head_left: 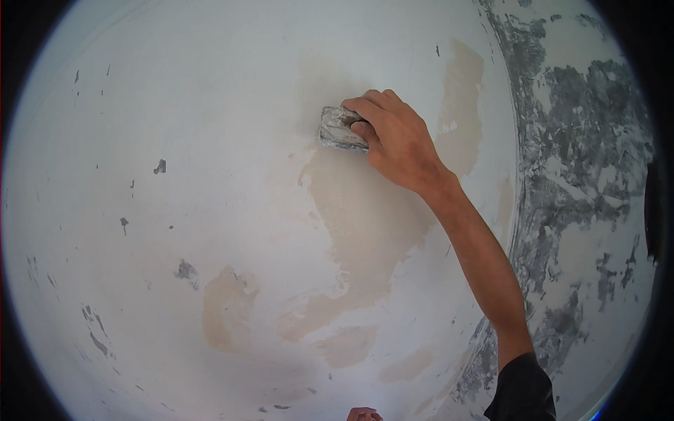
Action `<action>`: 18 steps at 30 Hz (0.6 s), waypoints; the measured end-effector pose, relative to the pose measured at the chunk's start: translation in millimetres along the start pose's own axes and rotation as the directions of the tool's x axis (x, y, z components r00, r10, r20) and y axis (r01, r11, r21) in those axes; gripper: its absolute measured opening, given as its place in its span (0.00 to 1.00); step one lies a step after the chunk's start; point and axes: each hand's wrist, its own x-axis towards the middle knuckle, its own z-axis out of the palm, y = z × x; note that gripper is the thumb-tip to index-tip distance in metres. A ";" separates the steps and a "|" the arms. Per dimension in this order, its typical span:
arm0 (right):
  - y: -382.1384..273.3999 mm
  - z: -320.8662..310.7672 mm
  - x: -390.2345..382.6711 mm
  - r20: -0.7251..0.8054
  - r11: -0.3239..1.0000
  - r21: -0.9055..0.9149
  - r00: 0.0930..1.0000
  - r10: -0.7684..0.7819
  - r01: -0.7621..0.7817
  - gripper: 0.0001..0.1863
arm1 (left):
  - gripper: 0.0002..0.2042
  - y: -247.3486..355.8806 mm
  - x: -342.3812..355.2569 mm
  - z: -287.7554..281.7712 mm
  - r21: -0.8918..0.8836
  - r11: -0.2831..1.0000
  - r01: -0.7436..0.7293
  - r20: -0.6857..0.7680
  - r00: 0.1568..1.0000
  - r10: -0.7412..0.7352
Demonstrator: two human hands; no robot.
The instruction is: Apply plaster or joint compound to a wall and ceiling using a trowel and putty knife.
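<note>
My right hand [399,137] is closed around a small grey, plaster-crusted sanding block [338,128], its thumb bent over the top and its fingers along the far side. The block's face lies against the pale plastered wall [210,140], just above a large beige patch [365,217]. My right forearm reaches up from the lower right in a dark sleeve. At the bottom edge only the curled fingers of my left hand [364,415] show, pressed together. Whatever they may hold is hidden below the picture.
To the right, past a curved edge, a rough surface [562,175] shows grey with white smears. More beige patches [228,309] mark the wall at lower left and upper right. Small dark chips [160,166] dot the left side. A dark object [654,210] stands at the far right rim.
</note>
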 end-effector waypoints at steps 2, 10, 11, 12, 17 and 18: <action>-12.6 6.5 -13.1 0.064 0.997 -0.032 0.996 -0.068 0.070 0.14 | 0.17 -2.7 -0.9 -1.9 -0.008 1.000 0.005 -0.024 1.000 -0.005; -65.4 -4.2 -95.9 0.379 0.939 0.345 0.917 -0.126 -0.014 0.19 | 0.16 9.7 -3.7 -6.4 0.003 1.000 0.018 -0.045 0.999 -0.018; -63.7 -6.7 -87.1 0.306 0.904 0.418 0.951 -0.041 -0.095 0.18 | 0.16 11.7 -3.1 -6.0 0.034 0.999 0.035 -0.069 0.997 -0.032; -56.0 -10.7 -70.3 0.277 0.909 0.399 0.961 0.003 -0.118 0.16 | 0.16 10.6 -1.4 -4.6 0.029 0.999 0.027 -0.074 0.997 -0.025; -27.1 -7.3 11.4 0.018 0.985 0.173 0.999 -0.033 0.029 0.13 | 0.15 6.8 -2.1 1.2 -0.019 1.000 0.011 -0.030 0.999 -0.012; -24.7 0.8 16.6 -0.052 0.988 0.059 0.989 -0.139 0.142 0.13 | 0.15 6.8 -1.5 2.2 -0.020 1.000 0.007 -0.034 0.999 -0.007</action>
